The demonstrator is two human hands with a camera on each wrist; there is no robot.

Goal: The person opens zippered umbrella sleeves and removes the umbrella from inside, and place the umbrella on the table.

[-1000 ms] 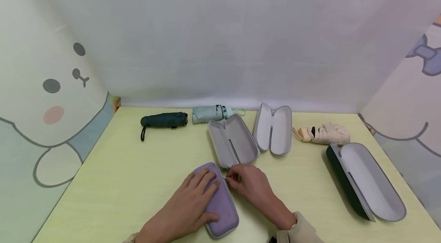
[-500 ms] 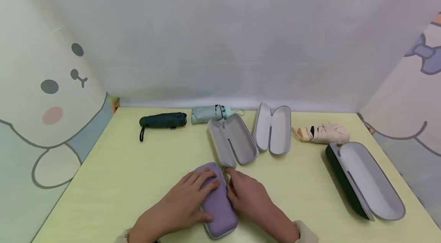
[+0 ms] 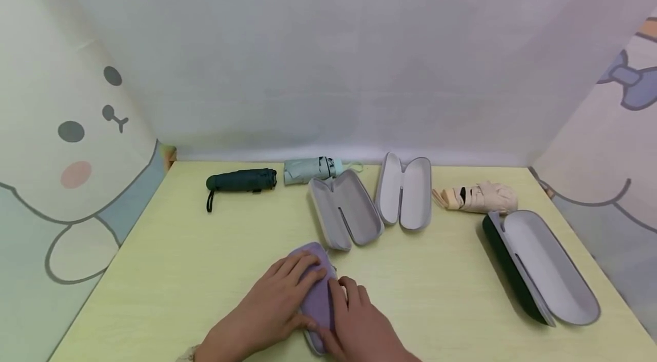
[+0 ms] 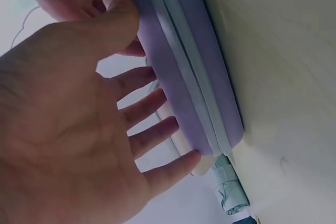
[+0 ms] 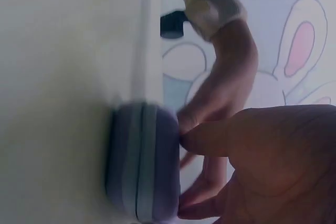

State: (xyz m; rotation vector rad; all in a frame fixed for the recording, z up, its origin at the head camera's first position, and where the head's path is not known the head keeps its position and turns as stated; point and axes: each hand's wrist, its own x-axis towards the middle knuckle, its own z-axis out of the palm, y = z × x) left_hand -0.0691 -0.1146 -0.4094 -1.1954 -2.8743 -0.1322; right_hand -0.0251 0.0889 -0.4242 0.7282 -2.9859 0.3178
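A purple zip case (image 3: 318, 298), closed, lies on the table in front of me. My left hand (image 3: 262, 308) rests on its top with the fingers spread. From the right side my right hand (image 3: 361, 322) touches the top too, its thumb close to the left thumb. In the left wrist view the pale zip band of the case (image 4: 181, 40) runs along its side, and the left fingertips (image 4: 189, 161) meet the upper edge. In the right wrist view the right thumb and a finger touch the top face of the case (image 5: 165, 166).
Behind the purple case stands an opened grey case (image 3: 354, 208); an opened white case (image 3: 416, 194) is beside it. A dark green opened case (image 3: 549, 271) lies right. Folded umbrellas along the back are dark green (image 3: 243, 179), mint (image 3: 308, 171) and beige (image 3: 485, 198).
My right hand has left the far right edge of the purple case, where it pinched at the zip side, and come nearer to me onto the top. The left hand has stayed on the case.
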